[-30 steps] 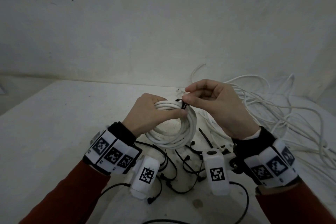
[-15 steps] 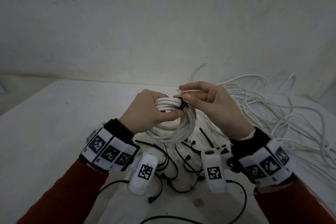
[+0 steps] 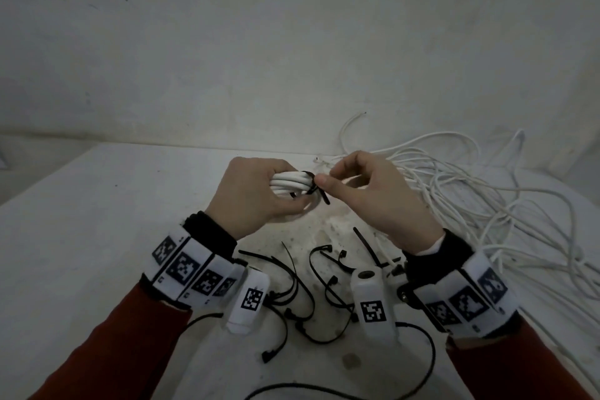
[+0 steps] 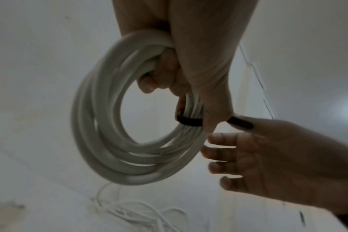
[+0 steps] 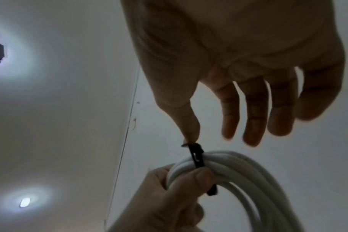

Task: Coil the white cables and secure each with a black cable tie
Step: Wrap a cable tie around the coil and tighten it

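Note:
My left hand (image 3: 256, 198) grips a coil of white cable (image 3: 289, 183) at its top, fingers curled through the loop (image 4: 163, 70). A black cable tie (image 3: 312, 184) wraps the bundle beside that grip, and my left thumb (image 5: 201, 177) lies on it. The tie's tail (image 3: 324, 197) sticks out toward me. My right hand (image 3: 357, 185) is right of the coil; its thumb tip (image 5: 191, 133) touches the tie's upper end (image 5: 195, 149), and its other fingers (image 5: 252, 117) hang loosely extended, holding nothing. The coil (image 4: 129, 141) hangs free in the air.
A tangle of loose white cable (image 3: 470, 191) covers the right side of the white table (image 3: 97, 221). Several spare black cable ties (image 3: 302, 286) lie on the table under my wrists. A pale wall stands close behind.
The right hand's pinch on the tie has loosened to a thumb touch. The tie's tail now pokes out below the right thumb, and less of the coil shows under the left hand.

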Available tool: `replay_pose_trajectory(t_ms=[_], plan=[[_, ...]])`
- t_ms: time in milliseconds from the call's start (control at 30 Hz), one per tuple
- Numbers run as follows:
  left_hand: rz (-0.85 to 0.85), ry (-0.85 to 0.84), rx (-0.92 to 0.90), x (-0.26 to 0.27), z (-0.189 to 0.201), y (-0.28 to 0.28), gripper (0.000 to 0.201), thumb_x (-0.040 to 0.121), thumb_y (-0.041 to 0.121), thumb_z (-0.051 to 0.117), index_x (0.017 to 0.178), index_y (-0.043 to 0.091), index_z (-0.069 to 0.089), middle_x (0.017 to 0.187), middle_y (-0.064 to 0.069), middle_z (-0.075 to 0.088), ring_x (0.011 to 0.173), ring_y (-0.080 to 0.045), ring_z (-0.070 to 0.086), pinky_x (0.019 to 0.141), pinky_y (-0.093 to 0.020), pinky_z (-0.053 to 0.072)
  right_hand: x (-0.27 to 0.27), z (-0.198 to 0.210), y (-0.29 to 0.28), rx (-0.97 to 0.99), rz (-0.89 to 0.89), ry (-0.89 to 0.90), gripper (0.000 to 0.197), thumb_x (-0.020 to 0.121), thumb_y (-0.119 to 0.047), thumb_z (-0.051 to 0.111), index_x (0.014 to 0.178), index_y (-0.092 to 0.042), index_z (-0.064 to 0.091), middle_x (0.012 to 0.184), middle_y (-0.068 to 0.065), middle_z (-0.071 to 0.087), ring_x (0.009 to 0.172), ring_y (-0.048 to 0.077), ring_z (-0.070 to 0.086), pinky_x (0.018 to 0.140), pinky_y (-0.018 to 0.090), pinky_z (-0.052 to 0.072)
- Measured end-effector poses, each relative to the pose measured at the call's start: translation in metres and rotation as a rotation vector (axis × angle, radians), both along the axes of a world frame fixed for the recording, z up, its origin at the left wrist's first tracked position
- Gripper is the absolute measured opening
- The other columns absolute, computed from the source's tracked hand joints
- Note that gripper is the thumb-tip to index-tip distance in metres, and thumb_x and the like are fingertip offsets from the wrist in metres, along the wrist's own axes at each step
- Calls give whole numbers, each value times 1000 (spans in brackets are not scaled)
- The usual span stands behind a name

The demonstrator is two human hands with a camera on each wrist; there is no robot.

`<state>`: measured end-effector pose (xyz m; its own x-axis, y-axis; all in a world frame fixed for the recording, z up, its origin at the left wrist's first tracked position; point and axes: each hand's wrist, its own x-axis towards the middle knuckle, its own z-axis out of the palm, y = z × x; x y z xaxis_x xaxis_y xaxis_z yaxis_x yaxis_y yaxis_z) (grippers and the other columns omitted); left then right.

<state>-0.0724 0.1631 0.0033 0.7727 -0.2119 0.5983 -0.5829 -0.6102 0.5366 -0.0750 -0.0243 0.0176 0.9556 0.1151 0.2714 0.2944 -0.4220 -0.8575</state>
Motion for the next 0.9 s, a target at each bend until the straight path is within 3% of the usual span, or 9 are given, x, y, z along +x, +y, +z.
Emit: replay_pose_trajectory(t_ms=[33,100,200,300,433,567,767,900], plan=[[8,-32,5,0,0,1,35,66,56,65,79,25,74,67,13,69,63,-3,63,57,-23,48,0,0,0,-83,-22,5,29,79,-46,71,74,-18,67,73,-4,70,64,7,59,63,19,45],[8,-60,7,0,1,2,40,68,57,62,84,23,74,71,11,71,65,-4,64,60,-28,50,-1,1,2,-35,71,92,32,85,-42,66,66,-16,69,66,0,69,58,8,56,59,20,44],[-2,-75,-11,0,0,3,40,69,56,64,89,24,75,77,13,72,70,-2,65,63,-27,51,-5,3,4,193,189,197,14,87,-17,67,75,-10,71,66,1,68,55,7,56,59,18,48],[12,-52,-73,2,1,6,37,70,56,67,90,26,74,80,14,72,74,1,65,67,-26,52,-5,5,1,276,225,245,4,84,-7,67,86,-5,70,72,6,68,59,10,59,65,20,51],[15,-17,-124,0,2,4,35,69,56,67,85,26,74,74,12,72,72,-2,66,64,-25,51,-9,11,-1,295,250,217,5,82,-4,68,85,-4,71,76,12,67,62,12,60,66,20,52],[5,21,-183,-2,1,2,30,69,52,70,83,27,75,75,9,73,72,-4,68,65,-33,53,-14,17,-3,298,239,177,4,80,-2,69,80,-5,71,70,11,67,59,12,60,61,18,52],[-1,-49,-218,-7,5,0,14,71,37,72,83,29,74,76,15,72,71,3,67,61,-13,48,-19,19,0,290,258,207,2,80,-5,70,79,-5,72,70,12,67,59,13,61,63,22,53],[45,-86,-240,-7,5,-4,21,69,41,64,72,22,74,64,6,69,61,-10,65,53,-25,48,-22,20,2,341,286,208,3,77,-7,71,78,-4,71,67,9,67,59,12,61,64,22,52]])
